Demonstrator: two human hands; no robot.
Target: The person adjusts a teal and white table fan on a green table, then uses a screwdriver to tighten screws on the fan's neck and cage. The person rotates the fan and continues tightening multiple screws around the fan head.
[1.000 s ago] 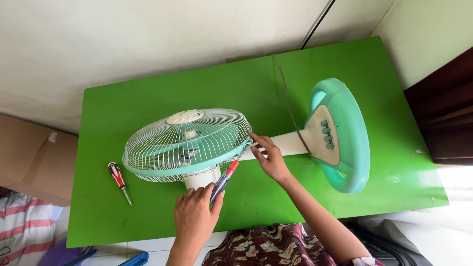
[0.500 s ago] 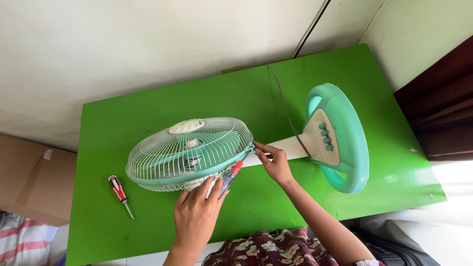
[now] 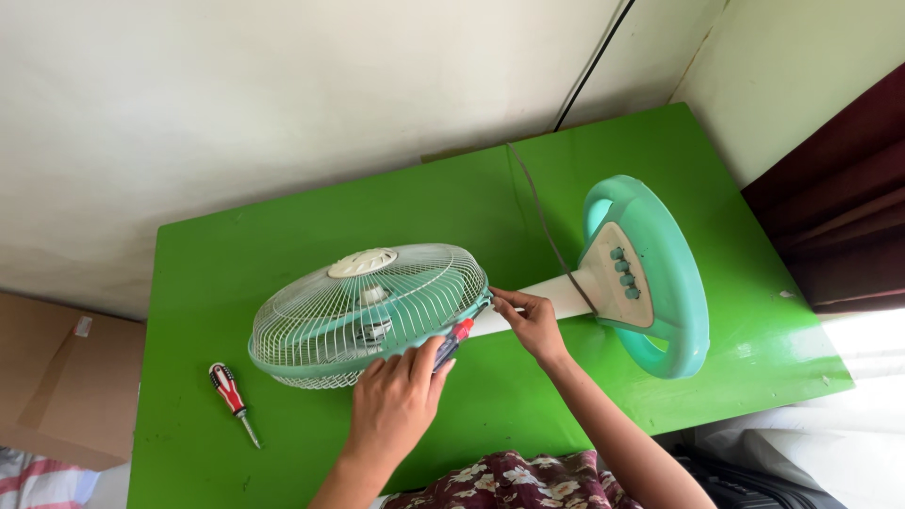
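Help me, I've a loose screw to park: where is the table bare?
Bare: the table's far strip behind the fan cage, and the near right corner below the base. Crowded: around both hands and the spare screwdriver.

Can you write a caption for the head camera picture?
Two hands work a screwdriver at the rim of a fan lying on a green table.

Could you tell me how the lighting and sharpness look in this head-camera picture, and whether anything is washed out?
Head view: even daylight, soft shadows under the fan cage and both hands; overall sharp, down to the grille wires. The lower right corner beside the green table is blown out white. The left hand holds a red-handled screwdriver; the right hand touches the cage rim; both in focus.
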